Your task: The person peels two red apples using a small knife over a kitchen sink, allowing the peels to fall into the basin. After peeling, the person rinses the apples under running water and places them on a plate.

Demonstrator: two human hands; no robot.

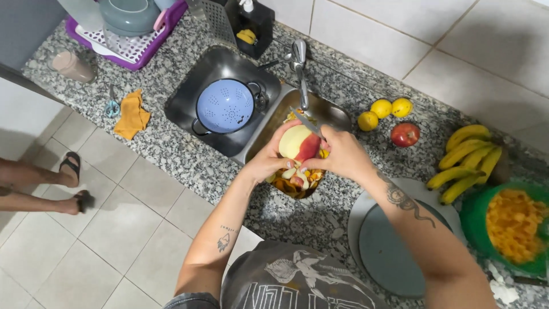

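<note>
Over on the far left of the desk (171,143) sits a purple dish rack (134,48), then an orange cloth (131,114), and a pale blue colander (225,106) resting in the first basin of the sink (194,86). Now the middle: the left hand (267,163) is wrapped around an apple (298,143), cupping it from below right over the second basin, so the peel likely drops onto the scraps (297,182) already piled there. The right hand (338,153) is closed on a knife (306,121), its blade laid against the top of the fruit, half the skin already off. Moving right: three lemons (384,111), a whole red apple (405,134), bananas (466,157), a round grey board (389,246), and a green bowl (474,220) of chopped orange fruit close by.
</note>
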